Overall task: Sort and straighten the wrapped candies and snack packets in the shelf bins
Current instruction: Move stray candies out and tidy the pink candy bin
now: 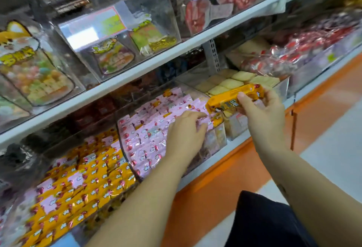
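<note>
My right hand (262, 109) grips a stack of orange snack packets (229, 98) above the right end of a clear bin (125, 152). That bin is filled with rows of pink wrapped packets (148, 129). My left hand (186, 131) rests on the pink packets, fingers curled down among them near the bin's right side. One orange packet (217, 119) stands at the bin's right edge, just past my left fingertips. Left of it, a lower bin holds rows of orange packets (86, 184) with a few pink ones mixed in.
A bin of pale yellow wrapped squares (233, 82) sits behind my right hand, red-and-white candies (284, 60) further right. The white upper shelf (137, 72) carries clear bins of bagged sweets. An orange cabinet front (215, 188) runs below the shelf edge.
</note>
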